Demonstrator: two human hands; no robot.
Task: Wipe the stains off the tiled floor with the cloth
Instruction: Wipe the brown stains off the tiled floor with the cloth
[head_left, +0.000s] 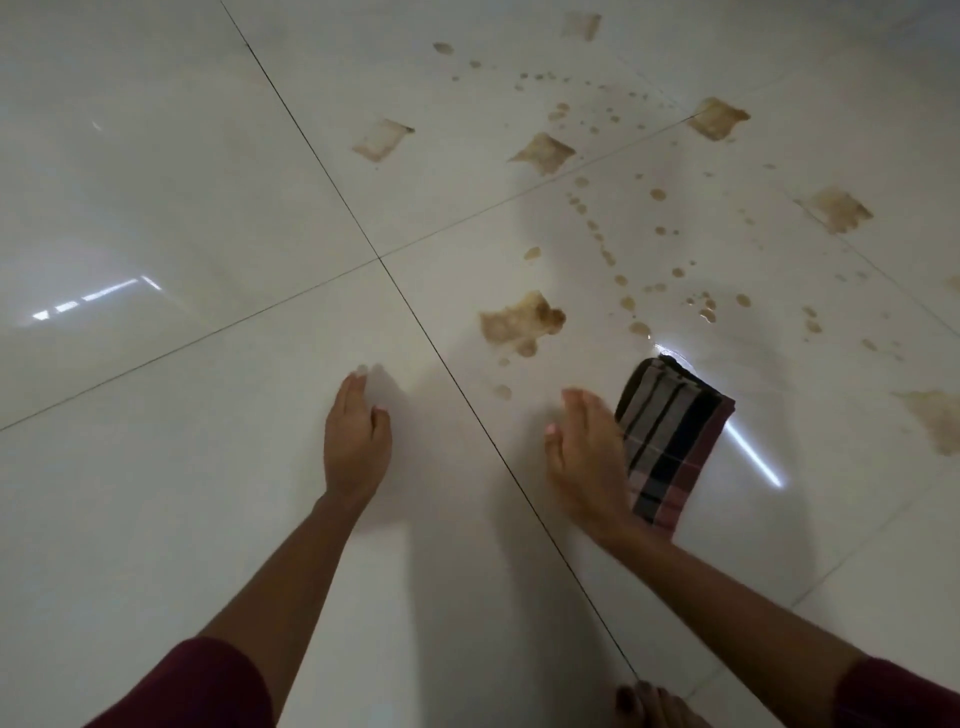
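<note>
On a glossy white tiled floor (171, 467), seen from above, two bare forearms with dark red sleeves (197, 691) reach forward. The left hand (356, 441) is spread flat, fingers loosely extended and together, holding nothing; whether its palm touches the tile cannot be told. The right hand (587, 462) is likewise flat and empty, its outer edge just beside or overlapping the left edge of a folded checked cloth in black, grey and dull pink (670, 447). The one cloth lies flat on the tile to the right of a dark grout line (467, 400) that runs diagonally between the two hands.

Beyond the cloth and hands, brown stains mark the tiles: about seven larger, roughly square patches, the nearest (519, 325) just ahead of the right hand, one more (935, 423) at the right edge, plus many small scattered brown droplets (602, 244) in curving trails. Bare toes (649, 704) show at the bottom edge.
</note>
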